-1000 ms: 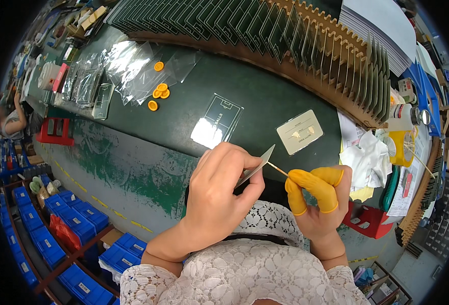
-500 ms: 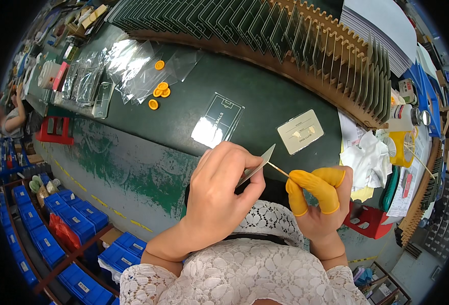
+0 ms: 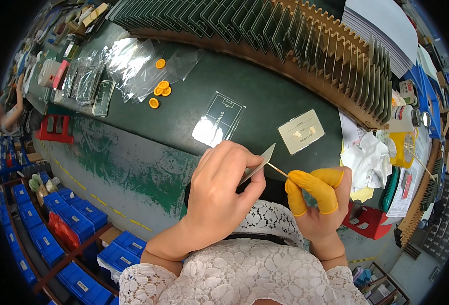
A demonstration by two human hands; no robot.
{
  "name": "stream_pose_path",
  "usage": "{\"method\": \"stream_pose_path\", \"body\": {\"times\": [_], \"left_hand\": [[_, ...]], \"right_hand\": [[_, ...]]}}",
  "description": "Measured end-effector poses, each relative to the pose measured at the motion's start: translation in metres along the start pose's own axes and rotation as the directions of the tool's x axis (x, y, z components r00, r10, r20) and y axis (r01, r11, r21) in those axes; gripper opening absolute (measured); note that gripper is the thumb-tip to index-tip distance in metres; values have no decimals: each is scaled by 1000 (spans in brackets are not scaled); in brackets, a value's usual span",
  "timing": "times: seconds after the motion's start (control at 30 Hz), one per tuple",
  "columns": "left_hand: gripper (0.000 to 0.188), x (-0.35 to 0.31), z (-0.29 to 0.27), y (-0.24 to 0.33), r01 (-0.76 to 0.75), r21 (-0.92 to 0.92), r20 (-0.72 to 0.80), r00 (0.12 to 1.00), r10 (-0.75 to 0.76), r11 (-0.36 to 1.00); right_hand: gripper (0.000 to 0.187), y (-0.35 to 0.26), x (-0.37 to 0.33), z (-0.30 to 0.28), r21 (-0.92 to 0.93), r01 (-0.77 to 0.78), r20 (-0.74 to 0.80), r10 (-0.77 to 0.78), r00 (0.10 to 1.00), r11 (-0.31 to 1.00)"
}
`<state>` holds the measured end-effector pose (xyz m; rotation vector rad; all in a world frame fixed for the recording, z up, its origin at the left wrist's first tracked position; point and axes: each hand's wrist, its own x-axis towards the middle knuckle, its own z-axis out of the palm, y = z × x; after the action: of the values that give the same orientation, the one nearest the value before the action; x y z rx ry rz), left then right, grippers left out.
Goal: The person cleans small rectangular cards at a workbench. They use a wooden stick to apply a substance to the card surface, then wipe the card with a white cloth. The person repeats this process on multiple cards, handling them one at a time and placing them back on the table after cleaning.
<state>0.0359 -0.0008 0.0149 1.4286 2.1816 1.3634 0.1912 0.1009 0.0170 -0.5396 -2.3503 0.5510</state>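
Observation:
My left hand pinches a thin flat card, tilted nearly edge-on, between thumb and fingers. My right hand wears yellow finger cots on its thumb and some fingers. Its fingertips grip a thin wooden stick, whose far end meets or almost meets the card's edge; I cannot tell which. Just beyond, on the dark green tabletop, lies a cream card with pale patches on its face. Left of that lies a green card with white lines, shiny with glare.
Many green cards stand upright in a curved brown slotted rack along the back. Rolled orange finger cots and clear plastic bags lie left. At right are a crumpled white cloth, a yellow tape roll and a bottle.
My right hand and the stick have shifted very slightly. My left hand keeps the card in the same place. At the far left, another person's arm has moved a little.

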Motion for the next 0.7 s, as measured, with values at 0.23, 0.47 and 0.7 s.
{"method": "stream_pose_path", "body": {"times": [0.23, 0.47, 0.7], "left_hand": [[20, 0, 0, -1, -1, 4, -6, 1000, 1, 1000], [20, 0, 0, -2, -3, -10, -4, 1000, 3, 1000], [20, -1, 0, -2, -2, -5, 1, 1000, 2, 1000]], "right_hand": [[39, 0, -1, 0, -3, -6, 8, 6, 1000, 1000], [38, -1, 0, 0, 9, 1, 31, -1, 1000, 1000], [36, -1, 0, 2, -3, -1, 15, 1, 1000, 1000]]}}
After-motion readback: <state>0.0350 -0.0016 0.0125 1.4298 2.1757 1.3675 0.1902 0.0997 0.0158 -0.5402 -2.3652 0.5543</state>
